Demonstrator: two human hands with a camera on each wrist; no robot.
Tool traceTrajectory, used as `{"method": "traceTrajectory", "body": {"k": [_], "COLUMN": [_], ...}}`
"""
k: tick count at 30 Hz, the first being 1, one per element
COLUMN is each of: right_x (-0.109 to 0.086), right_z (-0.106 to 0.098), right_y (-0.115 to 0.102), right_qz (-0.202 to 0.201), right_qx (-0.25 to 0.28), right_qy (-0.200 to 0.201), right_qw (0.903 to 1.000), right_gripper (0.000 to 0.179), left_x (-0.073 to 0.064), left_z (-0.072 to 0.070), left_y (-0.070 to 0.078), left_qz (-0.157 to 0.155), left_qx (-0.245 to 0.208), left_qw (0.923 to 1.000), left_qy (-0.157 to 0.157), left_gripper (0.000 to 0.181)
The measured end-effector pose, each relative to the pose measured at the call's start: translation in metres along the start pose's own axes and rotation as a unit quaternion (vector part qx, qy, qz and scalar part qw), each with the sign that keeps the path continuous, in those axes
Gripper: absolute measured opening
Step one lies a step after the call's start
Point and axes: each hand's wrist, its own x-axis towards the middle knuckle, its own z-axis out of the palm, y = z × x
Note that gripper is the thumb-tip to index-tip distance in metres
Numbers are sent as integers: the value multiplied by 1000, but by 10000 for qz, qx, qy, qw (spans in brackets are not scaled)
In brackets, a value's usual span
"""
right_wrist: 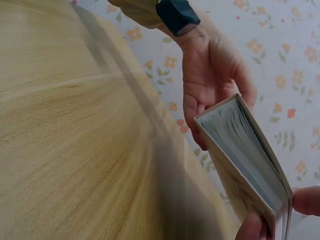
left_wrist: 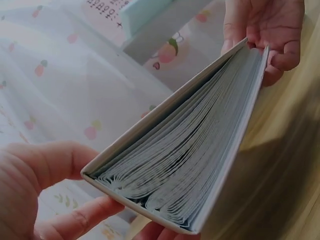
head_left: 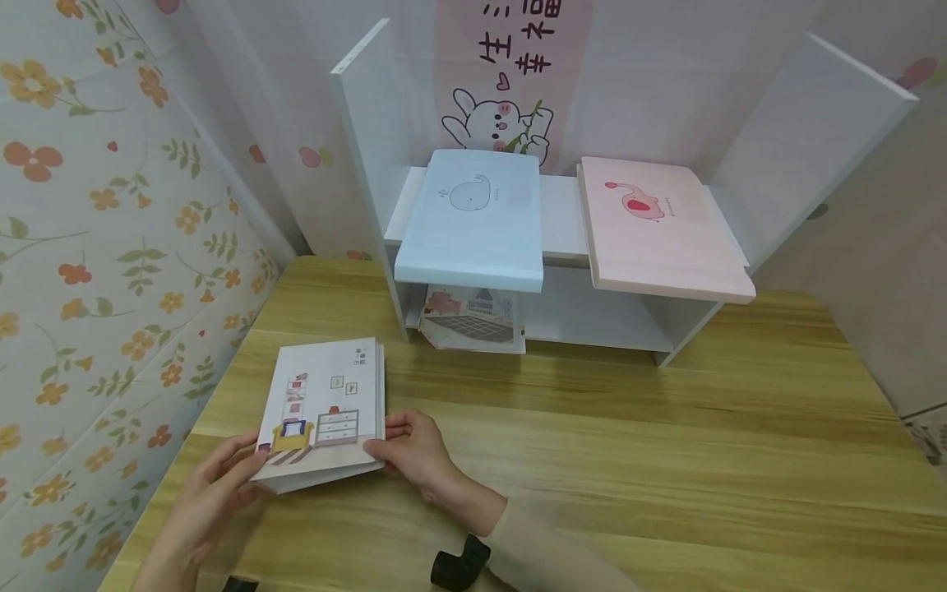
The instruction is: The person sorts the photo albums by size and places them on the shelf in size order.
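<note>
Both hands hold a thick white photo album [head_left: 325, 411], its cover printed with a yellow armchair and a chest of drawers. The left hand [head_left: 218, 485] grips the near left corner, thumb on top and fingers beneath. On the right edge, the right hand [head_left: 418, 452] pinches the covers between thumb and fingers. In the left wrist view, the album's end [left_wrist: 170, 160] faces the camera and shows a dense stack of sleeve-like pages between stiff covers. The right wrist view has the album [right_wrist: 245, 155] tilted, with the left hand [right_wrist: 215, 75] at its far end.
A white desk shelf [head_left: 607, 312] stands at the back of the wooden table [head_left: 629, 460]. On its upper board lie a light blue whale album [head_left: 473, 218] and a pink elephant album [head_left: 666, 230]. Another printed album [head_left: 473, 321] lies on the lower level. A flowered curtain [head_left: 111, 247] hangs at left.
</note>
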Motion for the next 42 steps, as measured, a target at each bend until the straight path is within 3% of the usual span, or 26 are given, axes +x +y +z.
{"method": "traceTrajectory", "body": {"k": [7,15,23,27,32,37,42], "right_x": [-11,-26,-41,-47,-54,-60,-65], "right_z": [-7,-19,-35,-42,-51,-63,-77], "right_y": [-10,-22,-30,-33,-36,-39,-42], "right_qz": [-226,-545,-892,-965,-968,-978,-949], "right_qx": [23,-4,-80,-189,-244,-309,-363], "right_qy": [-155,-333,-437,-468,-470,-419,-293], "right_qw": [9996,9980,9950,9941,9939,9938,9944], "right_gripper": [36,41,43,42,42,43,43], "left_x": [-11,-22,-31,-34,-36,-36,-35], "left_z": [2,9,22,30,41,55,72], "left_y": [-1,5,10,12,13,16,20], "left_qz": [561,732,1115,1227,1244,1006,861], "left_qx": [-503,-558,-739,-863,-833,-602,-436], "left_qw": [9959,9936,9832,9789,9798,9874,9901], "left_qy": [-507,-651,-1241,-1387,-1324,-1061,-1023], "left_gripper": [43,49,51,52,54,53,51]}}
